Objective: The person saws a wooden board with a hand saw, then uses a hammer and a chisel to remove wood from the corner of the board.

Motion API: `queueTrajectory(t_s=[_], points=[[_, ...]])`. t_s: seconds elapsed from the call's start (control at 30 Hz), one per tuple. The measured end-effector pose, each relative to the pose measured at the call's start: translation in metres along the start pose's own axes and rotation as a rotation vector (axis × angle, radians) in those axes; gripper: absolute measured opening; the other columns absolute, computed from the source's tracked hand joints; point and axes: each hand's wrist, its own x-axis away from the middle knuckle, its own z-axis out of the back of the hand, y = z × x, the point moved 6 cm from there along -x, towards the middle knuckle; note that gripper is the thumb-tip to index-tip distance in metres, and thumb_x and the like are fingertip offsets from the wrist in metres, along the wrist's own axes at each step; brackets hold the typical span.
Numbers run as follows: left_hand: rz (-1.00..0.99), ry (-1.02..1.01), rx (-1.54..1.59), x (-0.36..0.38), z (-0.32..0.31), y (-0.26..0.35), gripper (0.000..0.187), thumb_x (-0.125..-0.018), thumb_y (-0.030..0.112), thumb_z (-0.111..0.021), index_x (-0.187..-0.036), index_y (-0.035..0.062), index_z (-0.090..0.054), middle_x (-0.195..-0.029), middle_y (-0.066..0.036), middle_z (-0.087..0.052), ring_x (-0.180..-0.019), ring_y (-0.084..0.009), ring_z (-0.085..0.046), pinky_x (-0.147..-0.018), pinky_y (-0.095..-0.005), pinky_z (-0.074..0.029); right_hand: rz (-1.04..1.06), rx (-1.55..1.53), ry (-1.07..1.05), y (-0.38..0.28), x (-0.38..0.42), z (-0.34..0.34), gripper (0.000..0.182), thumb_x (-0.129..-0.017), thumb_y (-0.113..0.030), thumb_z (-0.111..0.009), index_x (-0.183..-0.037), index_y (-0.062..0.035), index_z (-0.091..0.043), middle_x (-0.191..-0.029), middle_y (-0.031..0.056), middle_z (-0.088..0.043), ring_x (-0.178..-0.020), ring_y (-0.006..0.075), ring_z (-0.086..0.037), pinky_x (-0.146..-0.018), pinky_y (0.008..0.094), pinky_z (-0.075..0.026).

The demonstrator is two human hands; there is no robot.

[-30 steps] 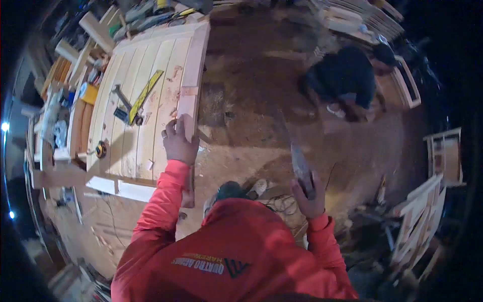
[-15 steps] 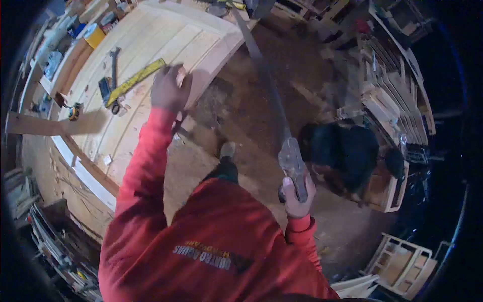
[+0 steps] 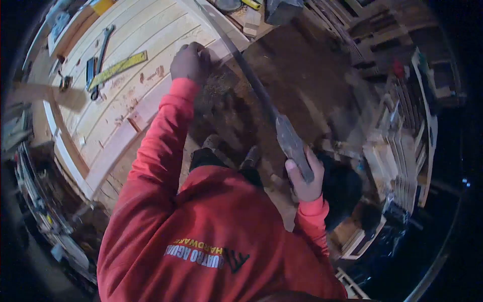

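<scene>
My right hand (image 3: 305, 176) is wrapped around the worn grey handle of a handsaw (image 3: 256, 83). Its long blade, seen nearly edge-on, slants up and left across the corner of a large wooden panel (image 3: 166, 35). At the panel's near edge, my left hand (image 3: 191, 63) has its fingers curled; whatever lies under them is hidden. On the boards left of that hand lies a square with a yellow blade (image 3: 121, 68). A wrench (image 3: 104, 48) rests beside it. Wood shavings are scattered around them.
Wooden boards (image 3: 392, 156) are stacked at the right, near a dark shape partly behind my right hand. A dark block (image 3: 283, 11) and small wood pieces (image 3: 251, 21) sit past the panel's far corner. My shoes (image 3: 249, 156) stand on the brown floor.
My view has turned and shifted. My left hand now sits farther along the panel's edge, away from the square. The handsaw, still in my right hand, now has its blade over the panel's corner.
</scene>
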Motion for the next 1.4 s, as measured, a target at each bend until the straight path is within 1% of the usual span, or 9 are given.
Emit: queueTrajectory(t_s=[0.13, 0.33, 0.5, 0.63, 0.87, 1.03, 1.13, 1.3, 1.4], points=[[0.224, 0.046, -0.052, -0.006, -0.006, 0.006, 0.048, -0.095, 0.057, -0.057, -0.110, 0.0134, -0.072, -0.111, -0.014, -0.071, -0.103, -0.0371, -0.069, -0.089, -0.0484, -0.055, 0.106, -0.140, -0.030, 0.028, -0.043, 0.028, 0.049, -0.094, -0.014, -0.071, -0.137, 0.0067, -0.058, -0.114, 0.0151, -0.073, -0.104, 0.0196, -0.069, -0.093, 0.0333, -0.053], [0.408, 0.007, -0.173, -0.008, 0.001, 0.024, 0.073, -0.092, 0.076, -0.046, -0.113, 0.0105, -0.071, -0.111, -0.017, -0.073, -0.107, -0.0360, -0.069, -0.092, -0.0480, -0.053, -0.166, -0.292, -0.194, 0.101, -0.053, 0.053, 0.046, -0.093, -0.023, -0.073, -0.127, 0.0070, -0.062, -0.102, 0.0152, -0.073, -0.091, 0.0204, -0.068, -0.082, 0.0350, -0.054], [0.470, -0.072, -0.229, -0.008, -0.003, 0.026, 0.091, -0.087, 0.088, -0.039, -0.120, 0.0092, -0.071, -0.120, -0.018, -0.073, -0.113, -0.0346, -0.069, -0.095, -0.0461, -0.053, 0.034, -0.123, -0.199, 0.107, -0.060, 0.065, 0.048, -0.094, -0.029, -0.073, -0.122, 0.0088, -0.063, -0.098, 0.0154, -0.073, -0.088, 0.0240, -0.069, -0.082, 0.0364, -0.054], [0.402, -0.066, -0.294, -0.017, -0.019, 0.006, 0.083, -0.087, 0.082, -0.051, -0.124, 0.0097, -0.068, -0.113, -0.018, -0.073, -0.109, -0.0373, -0.069, -0.093, -0.0466, -0.053, 0.051, -0.161, -0.306, 0.099, -0.057, 0.069, 0.040, -0.097, -0.021, -0.067, -0.128, 0.0032, -0.060, -0.092, 0.0027, -0.067, -0.079, 0.0105, -0.058, -0.072, 0.0277, -0.050], [0.533, -0.073, -0.189, -0.013, -0.003, 0.026, 0.094, -0.080, 0.089, -0.051, -0.114, 0.0042, -0.073, -0.102, -0.018, -0.075, -0.101, -0.0351, -0.072, -0.090, -0.0454, -0.054, 0.167, -0.310, -0.296, 0.073, -0.064, 0.069, 0.038, -0.098, -0.020, -0.066, -0.127, 0.0037, -0.060, -0.096, 0.0064, -0.068, -0.083, 0.0144, -0.060, -0.075, 0.0300, -0.050], [0.512, -0.066, -0.200, -0.019, -0.005, 0.019, 0.099, -0.077, 0.092, -0.052, -0.114, 0.0026, -0.074, -0.103, -0.018, -0.075, -0.100, -0.0352, -0.072, -0.089, -0.0463, -0.053, -0.035, -0.186, -0.407, 0.090, -0.048, 0.093, 0.039, -0.098, -0.020, -0.064, -0.129, 0.0032, -0.059, -0.104, 0.0097, -0.069, -0.090, 0.0161, -0.063, -0.080, 0.0312, -0.051], [0.548, -0.057, -0.203, -0.016, -0.004, 0.023, 0.085, -0.084, 0.083, -0.056, -0.129, 0.0123, -0.069, -0.106, -0.018, -0.074, -0.103, -0.0362, -0.071, -0.090, -0.0465, -0.054, 0.143, -0.154, -0.412, 0.076, -0.042, 0.108, 0.054, -0.097, -0.016, -0.069, -0.142, 0.0066, -0.049, -0.117, 0.0172, -0.073, -0.102, 0.0248, -0.073, -0.088, 0.0358, -0.056], [0.389, -0.188, -0.397, -0.034, -0.033, -0.022, 0.054, -0.096, 0.062, -0.059, -0.144, 0.0409, -0.052, -0.114, -0.017, -0.069, -0.106, -0.0367, -0.069, -0.092, -0.0457, -0.054, -0.009, -0.266, -0.421, 0.076, -0.066, 0.069, 0.036, -0.098, -0.017, -0.067, -0.125, 0.0057, -0.060, -0.104, 0.0118, -0.070, -0.091, 0.0179, -0.065, -0.079, 0.0326, -0.051], [0.355, -0.169, -0.454, -0.033, -0.033, -0.018, 0.058, -0.095, 0.065, -0.059, -0.145, 0.0371, -0.054, -0.114, -0.017, -0.070, -0.107, -0.0359, -0.070, -0.093, -0.0456, -0.055, -0.111, -0.181, -0.470, 0.071, -0.103, 0.037, 0.035, -0.099, -0.017, -0.066, -0.125, 0.0054, -0.059, -0.112, 0.0143, -0.069, -0.098, 0.0199, -0.066, -0.085, 0.0333, -0.052]])
